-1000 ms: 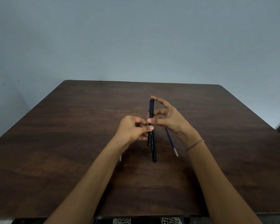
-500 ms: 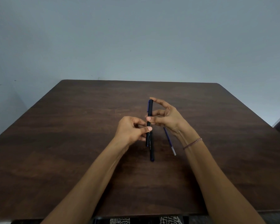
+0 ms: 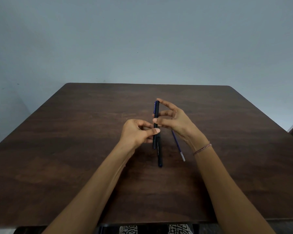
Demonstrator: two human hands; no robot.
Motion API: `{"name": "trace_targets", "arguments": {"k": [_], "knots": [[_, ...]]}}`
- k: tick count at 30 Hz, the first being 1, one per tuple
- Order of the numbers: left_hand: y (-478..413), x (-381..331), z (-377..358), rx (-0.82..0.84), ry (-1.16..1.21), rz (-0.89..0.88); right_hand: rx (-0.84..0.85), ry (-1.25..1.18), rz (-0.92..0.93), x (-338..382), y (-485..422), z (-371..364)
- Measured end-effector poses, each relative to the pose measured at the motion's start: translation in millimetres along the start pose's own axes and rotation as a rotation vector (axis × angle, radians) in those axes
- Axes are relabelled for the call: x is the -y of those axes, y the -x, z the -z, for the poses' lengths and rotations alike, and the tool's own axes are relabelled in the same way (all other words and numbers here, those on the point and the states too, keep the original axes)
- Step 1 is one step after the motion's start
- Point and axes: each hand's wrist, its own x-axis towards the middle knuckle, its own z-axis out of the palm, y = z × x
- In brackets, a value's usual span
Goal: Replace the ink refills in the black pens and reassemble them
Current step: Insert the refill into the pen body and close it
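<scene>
I hold a black pen upright above the table, its capped end with a blue clip pointing away from me. My left hand pinches its lower barrel between thumb and fingers. My right hand grips its upper part, index fingertip on the top end. A second black pen lies flat on the table just below and behind the held one, pointing toward me. A thin blue ink refill with a clear end lies to its right, partly hidden by my right hand.
The dark brown wooden table fills the lower view, with a plain grey-blue wall behind it. A thin bracelet circles my right wrist. Patterned fabric shows below the near table edge.
Both hands and the held pen have stayed in nearly the same pose; the view has shifted slightly. A small pale tip seen under my left forearm a second ago is now hidden.
</scene>
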Motion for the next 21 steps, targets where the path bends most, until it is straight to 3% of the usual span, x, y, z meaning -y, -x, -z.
{"name": "trace_targets", "arguments": {"k": [7, 13, 21], "knots": [[1.8, 1.6, -3.4, -0.03, -0.111, -0.058, -0.219, 0.288, 0.092, -0.5, 1.8, -5.2], [2.4, 2.9, -7.5, 0.006, -0.127, -0.073, -0.29, 0.42, 0.078, 6.0, 8.1, 0.0], [0.2, 1.7, -4.3, -0.009, -0.048, -0.031, -0.277, 0.641, -0.144, 24.4, 22.6, 56.1]]}}
